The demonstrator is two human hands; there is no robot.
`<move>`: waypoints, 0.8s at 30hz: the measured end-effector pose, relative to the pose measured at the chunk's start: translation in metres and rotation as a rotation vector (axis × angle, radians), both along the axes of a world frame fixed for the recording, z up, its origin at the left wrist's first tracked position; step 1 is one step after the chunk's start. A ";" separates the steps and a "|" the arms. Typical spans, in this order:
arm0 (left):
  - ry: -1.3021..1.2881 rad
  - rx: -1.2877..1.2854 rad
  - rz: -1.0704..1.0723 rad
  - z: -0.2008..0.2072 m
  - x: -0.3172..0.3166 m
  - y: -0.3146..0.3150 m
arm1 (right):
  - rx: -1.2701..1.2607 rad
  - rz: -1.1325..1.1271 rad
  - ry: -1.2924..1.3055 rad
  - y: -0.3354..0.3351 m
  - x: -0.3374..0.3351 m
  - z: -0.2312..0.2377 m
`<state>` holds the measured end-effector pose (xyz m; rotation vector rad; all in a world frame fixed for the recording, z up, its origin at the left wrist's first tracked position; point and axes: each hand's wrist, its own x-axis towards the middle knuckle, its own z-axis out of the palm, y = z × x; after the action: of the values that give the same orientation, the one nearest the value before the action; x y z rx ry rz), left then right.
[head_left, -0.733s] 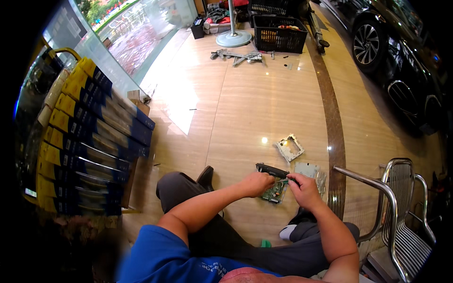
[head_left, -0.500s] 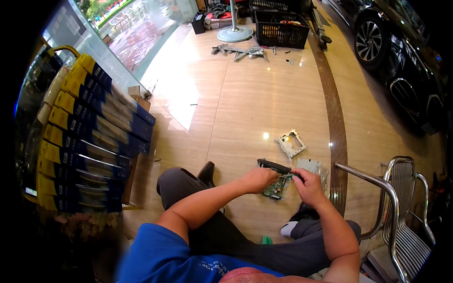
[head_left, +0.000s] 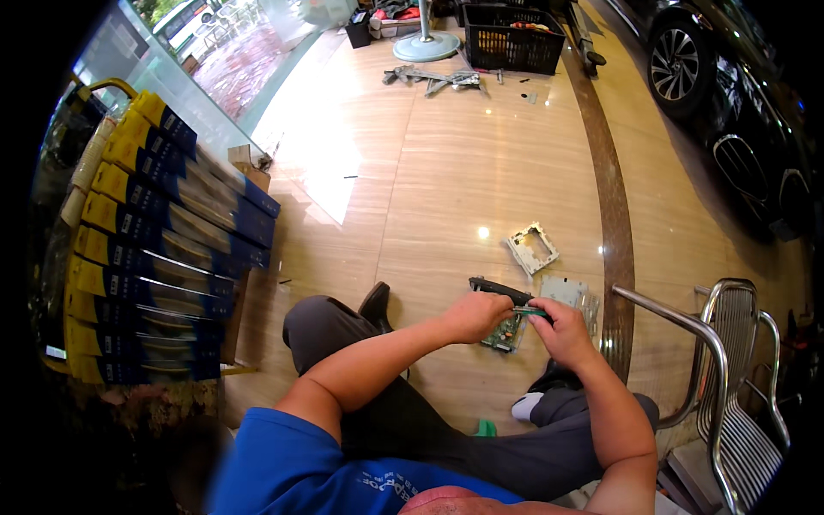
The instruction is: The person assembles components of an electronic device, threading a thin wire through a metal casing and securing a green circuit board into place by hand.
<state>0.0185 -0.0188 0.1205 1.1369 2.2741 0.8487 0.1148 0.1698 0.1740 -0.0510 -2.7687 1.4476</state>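
Observation:
My left hand (head_left: pixel 477 316) is closed at a long black bar-shaped part (head_left: pixel 499 289), its fingertips curled at the part's near side. My right hand (head_left: pixel 563 331) pinches a thin green piece (head_left: pixel 536 312) between thumb and fingers, close against the black part. Whether that piece is a tool or a strip is too small to tell. Below the fingers lies a green circuit board (head_left: pixel 505 337), partly covered by my left hand. Beyond my right hand a flat grey plate (head_left: pixel 562 289) rests on the floor, and farther off stands a cream rectangular frame (head_left: pixel 533 247).
A metal chair (head_left: pixel 730 360) is at my right, with a black car (head_left: pixel 730 129) beyond it. On the left is a rack of yellow-and-blue boxes (head_left: pixel 154 257). Grey metal brackets (head_left: pixel 433 79), a round stand base (head_left: pixel 421 46) and a black crate (head_left: pixel 513 39) sit far ahead.
Both hands stay together at the black part. The green piece now shows more plainly, stretched between the fingers. The view has shifted slightly.

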 end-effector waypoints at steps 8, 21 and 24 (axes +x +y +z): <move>-0.007 0.062 0.042 0.006 -0.002 -0.003 | 0.072 -0.025 0.034 0.012 -0.004 0.005; -0.004 0.129 0.021 0.009 -0.005 -0.003 | 0.067 -0.068 -0.013 0.014 -0.004 0.010; -0.006 0.105 0.018 0.009 -0.005 -0.003 | 0.064 -0.044 -0.017 0.012 -0.003 0.009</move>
<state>0.0138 -0.0221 0.1294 1.1591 2.2615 0.9879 0.1113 0.1822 0.1831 -0.1236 -2.8068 1.3536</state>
